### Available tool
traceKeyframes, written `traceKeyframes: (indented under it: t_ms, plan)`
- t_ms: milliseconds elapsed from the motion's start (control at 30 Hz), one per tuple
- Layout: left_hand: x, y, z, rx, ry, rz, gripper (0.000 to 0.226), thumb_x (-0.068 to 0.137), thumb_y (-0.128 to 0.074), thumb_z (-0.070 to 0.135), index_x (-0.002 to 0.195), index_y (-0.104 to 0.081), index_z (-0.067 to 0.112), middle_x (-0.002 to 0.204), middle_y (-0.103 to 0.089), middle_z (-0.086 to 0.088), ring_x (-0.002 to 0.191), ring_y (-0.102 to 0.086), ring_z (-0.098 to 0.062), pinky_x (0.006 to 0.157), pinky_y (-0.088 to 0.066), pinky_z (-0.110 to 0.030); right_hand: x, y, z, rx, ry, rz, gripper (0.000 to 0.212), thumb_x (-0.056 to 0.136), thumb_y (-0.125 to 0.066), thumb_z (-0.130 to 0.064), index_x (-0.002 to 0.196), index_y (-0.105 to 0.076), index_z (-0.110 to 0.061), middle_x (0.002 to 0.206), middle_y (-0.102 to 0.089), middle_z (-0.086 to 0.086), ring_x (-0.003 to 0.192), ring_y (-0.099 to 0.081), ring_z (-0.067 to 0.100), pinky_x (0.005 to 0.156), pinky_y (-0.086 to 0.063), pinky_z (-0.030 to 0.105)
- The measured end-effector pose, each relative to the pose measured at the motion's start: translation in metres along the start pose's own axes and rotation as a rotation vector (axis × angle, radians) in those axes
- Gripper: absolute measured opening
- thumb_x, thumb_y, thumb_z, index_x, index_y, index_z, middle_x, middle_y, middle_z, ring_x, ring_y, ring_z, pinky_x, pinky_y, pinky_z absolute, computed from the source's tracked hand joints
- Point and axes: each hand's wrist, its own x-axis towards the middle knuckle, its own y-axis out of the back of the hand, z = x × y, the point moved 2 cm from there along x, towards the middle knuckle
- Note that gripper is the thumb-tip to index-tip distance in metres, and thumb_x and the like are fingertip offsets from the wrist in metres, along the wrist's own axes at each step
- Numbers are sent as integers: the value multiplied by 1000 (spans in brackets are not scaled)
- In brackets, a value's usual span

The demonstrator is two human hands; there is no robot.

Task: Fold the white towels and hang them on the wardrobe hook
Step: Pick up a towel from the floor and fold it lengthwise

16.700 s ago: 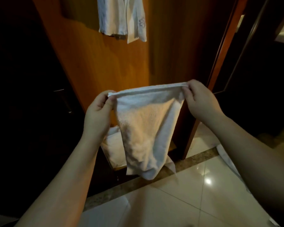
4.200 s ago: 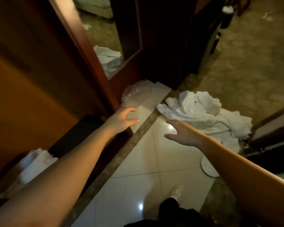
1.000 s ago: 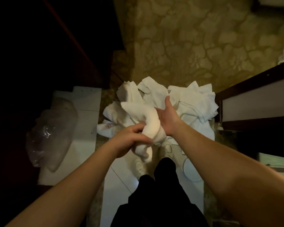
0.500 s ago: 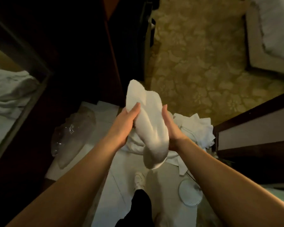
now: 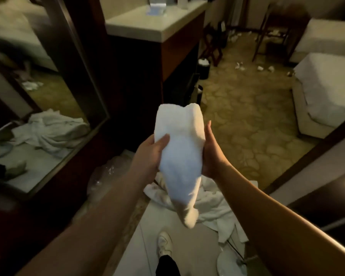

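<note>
Towel [image 5: 179,148] hangs bunched between both hands: left hand [image 5: 147,154] thumb pinches it, right hand [image 5: 210,154] cups it, fingers hidden, probably curled. Find two corners, shake flat, then fold.

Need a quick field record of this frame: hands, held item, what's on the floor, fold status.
left hand: grips towel's left side
right hand: holds towel's right side
towel: white, bunched, lifted, lower end dangling
pile of towels: on floor below the hands
plastic bag: floor, left of pile
mirror: left, reflects towels
fold status: not yet folded
hook: not in view
</note>
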Motion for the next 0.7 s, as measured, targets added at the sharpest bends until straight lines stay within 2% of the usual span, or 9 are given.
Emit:
traceKeyframes:
  t_ms: [100,167,267,333,433,500,533,600,700]
  plan:
    - [-44,7,28,-37,-61,-12,33,96,-64,24,126,-64,9,115,-73,-13,107,-70,-34,94,-56,-48,-30,-33,-11,-95,63,-51,86,82,-42,-79,137,-58,-16,135,-63,15,123,-63,30,106,-47,48]
    - [-74,16,53,-32,-112,13,33,95,-65,24,124,-64,9,114,-73,-14,106,-70,-36,95,-55,-51,-48,-57,-13,-167,78,-43,84,76,-53,-75,135,-60,-15,133,-65,14,121,-64,30,106,-48,49]
    - [-117,36,94,31,-212,88,20,94,-65,35,113,-67,26,104,-77,1,98,-73,-26,91,-57,-49,-68,-93,-9,-306,112,-49,80,75,-50,-76,129,-65,-18,123,-71,11,113,-69,31,105,-48,54]
    - [-144,52,116,75,-266,137,22,93,-67,41,112,-66,31,104,-76,6,98,-73,-23,90,-57,-50,-82,-116,-3,-353,132,-95,79,75,-49,-78,129,-64,-22,122,-72,10,111,-69,32,105,-47,57]
    - [-186,76,135,89,-333,164,40,87,-70,43,124,-63,27,113,-74,0,103,-72,-26,93,-55,-55,-109,-154,7,-370,179,-220,72,79,-44,-71,133,-59,-26,122,-72,8,110,-70,29,94,-57,49]
    - [-214,94,141,105,-367,162,36,91,-69,38,124,-63,26,114,-74,-1,103,-72,-26,93,-55,-52,-126,-181,12,-373,250,-274,72,81,-47,-67,144,-49,-31,130,-68,5,111,-70,25,85,-60,41]
    - [-228,102,143,108,-380,155,29,94,-67,33,122,-63,27,113,-74,0,102,-72,-24,91,-56,-49,-134,-195,15,-390,309,-287,72,82,-49,-65,147,-43,-35,136,-63,4,113,-69,24,86,-60,40]
    - [-259,120,147,98,-396,146,21,96,-62,25,116,-63,29,111,-75,0,100,-73,-23,88,-58,-45,-150,-222,20,-471,443,-327,67,87,-54,-63,149,-36,-46,146,-53,-2,123,-63,21,97,-56,44]
    - [-308,150,148,95,-432,138,23,97,-59,18,120,-64,21,112,-75,-5,101,-73,-27,81,-61,-38,-179,-261,37,-642,548,-359,69,83,-60,-66,145,-34,-52,145,-47,-13,124,-56,11,102,-52,37]
